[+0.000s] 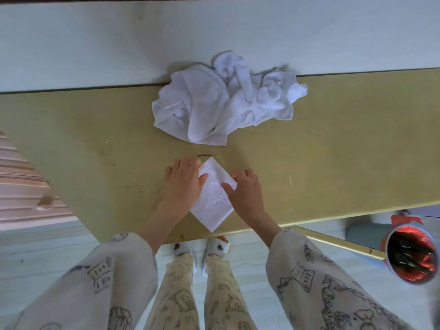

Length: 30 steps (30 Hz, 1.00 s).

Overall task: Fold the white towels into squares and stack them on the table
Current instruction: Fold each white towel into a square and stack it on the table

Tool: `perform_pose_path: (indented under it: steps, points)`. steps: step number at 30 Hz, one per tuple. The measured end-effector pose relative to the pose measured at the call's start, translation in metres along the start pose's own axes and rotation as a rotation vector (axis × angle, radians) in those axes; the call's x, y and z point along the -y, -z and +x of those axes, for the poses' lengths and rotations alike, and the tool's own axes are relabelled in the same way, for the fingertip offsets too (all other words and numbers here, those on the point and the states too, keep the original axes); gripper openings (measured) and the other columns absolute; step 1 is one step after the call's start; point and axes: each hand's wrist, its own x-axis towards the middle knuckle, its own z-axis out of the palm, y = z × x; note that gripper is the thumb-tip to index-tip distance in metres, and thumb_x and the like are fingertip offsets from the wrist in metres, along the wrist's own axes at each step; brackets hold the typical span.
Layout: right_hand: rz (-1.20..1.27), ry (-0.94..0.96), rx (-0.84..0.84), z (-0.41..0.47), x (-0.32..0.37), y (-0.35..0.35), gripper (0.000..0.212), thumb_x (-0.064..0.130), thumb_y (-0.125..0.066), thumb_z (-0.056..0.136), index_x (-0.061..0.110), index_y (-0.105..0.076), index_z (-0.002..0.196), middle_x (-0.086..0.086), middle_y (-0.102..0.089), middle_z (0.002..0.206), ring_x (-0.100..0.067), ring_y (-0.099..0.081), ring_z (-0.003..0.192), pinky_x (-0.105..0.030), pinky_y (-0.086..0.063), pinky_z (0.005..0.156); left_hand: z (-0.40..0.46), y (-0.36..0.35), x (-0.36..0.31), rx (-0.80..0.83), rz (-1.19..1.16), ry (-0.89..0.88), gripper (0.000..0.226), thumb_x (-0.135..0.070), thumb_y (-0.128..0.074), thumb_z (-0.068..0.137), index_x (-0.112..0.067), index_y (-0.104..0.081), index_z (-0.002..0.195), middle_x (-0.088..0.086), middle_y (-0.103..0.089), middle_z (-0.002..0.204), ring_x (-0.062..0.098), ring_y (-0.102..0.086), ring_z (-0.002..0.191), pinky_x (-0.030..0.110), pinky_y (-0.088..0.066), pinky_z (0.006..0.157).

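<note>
White folded towel (212, 198) lay near the table's (333, 151) near edge, both hands, left hand (184, 179) and right hand (245, 189), seemingly pressing it flat with relaxed fingers; a careless nudge could push it off.

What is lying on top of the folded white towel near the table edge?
Both hands rest on the folded towel: the left hand on its left side, the right hand on its right. The parts under the hands are covered. Nothing else lies on it.

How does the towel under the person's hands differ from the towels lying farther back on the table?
The folded towel lies flat as a neat square, turned like a diamond; the crumpled pile is bunched and wrinkled. The folded towel sits at the table's near edge, the pile at the far edge. The left hand and right hand rest on the folded towel; nothing touches the pile. Both are white.
</note>
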Motion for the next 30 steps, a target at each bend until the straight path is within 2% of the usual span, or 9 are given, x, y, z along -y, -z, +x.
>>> perform_pose_path:
  steps: [4, 7, 10, 13, 16, 20, 24, 26, 30]
  points:
    - [-0.035, -0.031, 0.003, -0.007, 0.002, -0.006, 0.029, 0.025, -0.056, 0.09, 0.012, -0.053, 0.116, -0.007, -0.051, 0.114, -0.025, -0.046, 0.108, -0.034, -0.037, 0.09, 0.022, 0.003, -0.014, 0.228, -0.113, 0.135, 0.057, -0.048, -0.057, 0.085, -0.007, -0.041, 0.121, 0.01, -0.045, 0.121, 0.026, -0.044, 0.113, 0.037, -0.039, 0.088]
    - [-0.024, -0.064, 0.011, -0.012, 0.003, -0.008, 0.03, 0.022, -0.056, 0.089, 0.013, -0.053, 0.117, -0.006, -0.051, 0.114, -0.024, -0.045, 0.109, -0.034, -0.039, 0.091, 0.022, 0.002, -0.021, 0.341, -0.103, 0.199, 0.056, -0.042, -0.061, 0.083, -0.006, -0.043, 0.122, 0.012, -0.04, 0.126, 0.029, -0.038, 0.118, 0.038, -0.038, 0.09]
    - [-0.05, -0.068, 0.048, -0.019, 0.002, -0.01, 0.032, 0.024, -0.057, 0.088, 0.016, -0.05, 0.119, -0.004, -0.048, 0.117, -0.023, -0.043, 0.112, -0.032, -0.037, 0.092, 0.011, -0.001, -0.018, 0.354, -0.194, 0.186, 0.04, -0.032, -0.061, 0.084, -0.008, -0.047, 0.114, 0.009, -0.05, 0.115, 0.026, -0.048, 0.106, 0.035, -0.042, 0.084]
    - [-0.043, -0.054, 0.144, -0.024, 0.004, -0.008, 0.043, 0.026, -0.061, 0.085, 0.02, -0.047, 0.125, -0.002, -0.044, 0.123, -0.021, -0.04, 0.117, -0.033, -0.034, 0.096, -0.003, 0.006, -0.009, 0.458, -0.473, 0.239, 0.033, -0.022, -0.063, 0.084, -0.01, -0.042, 0.108, 0.003, -0.055, 0.09, 0.016, -0.055, 0.075, 0.026, -0.044, 0.061]
    - [0.091, -0.014, 0.331, -0.023, 0.011, -0.003, 0.059, 0.028, -0.068, 0.081, 0.021, -0.043, 0.134, -0.001, -0.039, 0.135, -0.019, -0.034, 0.126, -0.038, -0.03, 0.107, -0.019, 0.021, 0.004, 0.533, -0.554, 0.124, 0.034, -0.027, -0.065, 0.084, -0.014, -0.044, 0.106, 0.0, -0.055, 0.092, 0.011, -0.052, 0.075, 0.018, -0.039, 0.058]
    - [0.206, 0.073, 0.503, -0.026, 0.036, 0.01, 0.055, 0.022, -0.068, 0.081, 0.017, -0.048, 0.133, 0.001, -0.046, 0.137, -0.016, -0.039, 0.126, -0.032, -0.032, 0.105, -0.038, 0.057, 0.026, 0.448, -0.564, -0.06, 0.038, -0.018, -0.063, 0.084, -0.011, -0.046, 0.118, 0.0, -0.056, 0.103, 0.015, -0.052, 0.088, 0.021, -0.037, 0.07]
    - [0.229, 0.187, 0.465, -0.034, 0.075, 0.038, 0.006, 0.02, -0.067, 0.082, 0.02, -0.062, 0.086, 0.006, -0.06, 0.086, -0.006, -0.051, 0.078, -0.012, -0.035, 0.066, -0.053, 0.108, 0.048, 0.299, -0.622, -0.085, 0.006, -0.015, -0.061, 0.085, -0.014, -0.055, 0.084, -0.004, -0.053, 0.076, 0.013, -0.05, 0.071, 0.011, -0.034, 0.057]
    - [0.232, 0.274, 0.41, -0.039, 0.1, 0.055, 0.016, 0.021, -0.067, 0.082, 0.023, -0.056, 0.071, 0.011, -0.051, 0.069, -0.003, -0.044, 0.064, -0.01, -0.034, 0.058, -0.063, 0.136, 0.061, 0.2, -0.638, -0.088, 0.025, -0.017, -0.06, 0.087, -0.023, -0.045, 0.068, -0.009, -0.045, 0.066, 0.006, -0.041, 0.059, 0.009, -0.035, 0.055]
    - [0.233, 0.435, 0.345, -0.055, 0.156, 0.091, 0.005, 0.022, -0.066, 0.084, 0.019, -0.062, 0.085, 0.016, -0.054, 0.07, 0.005, -0.051, 0.063, -0.008, -0.039, 0.061, -0.099, 0.181, 0.091, -0.017, -0.65, -0.01, 0.017, -0.022, -0.06, 0.087, -0.022, -0.05, 0.073, -0.009, -0.052, 0.067, 0.006, -0.048, 0.061, 0.009, -0.036, 0.055]
